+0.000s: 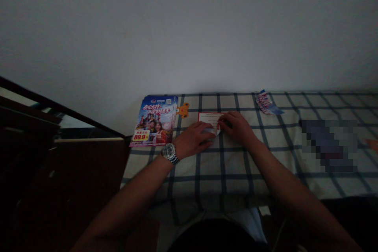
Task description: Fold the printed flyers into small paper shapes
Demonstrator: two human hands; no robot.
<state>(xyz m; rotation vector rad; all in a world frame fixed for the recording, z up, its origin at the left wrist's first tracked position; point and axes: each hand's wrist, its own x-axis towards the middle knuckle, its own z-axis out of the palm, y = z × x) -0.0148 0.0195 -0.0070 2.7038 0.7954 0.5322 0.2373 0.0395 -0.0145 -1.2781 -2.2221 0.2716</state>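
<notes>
A small sheet of paper, white with a red border and lines of print, lies on the checked cloth in front of me. My left hand, with a metal watch on its wrist, rests with fingers stretched out over the near left part of the paper. At the paper's right side my right hand has thumb and fingertips pinched together on its edge. A fold or raised corner shows between the two hands. The fingers partly hide the near half of the sheet.
Left of the paper lies a stack of blue and pink flyers. An orange bear figure is beside it. Folded printed paper pieces lie at the back right of the checked cloth. A pixelated dark object is farther right. A wall rises behind.
</notes>
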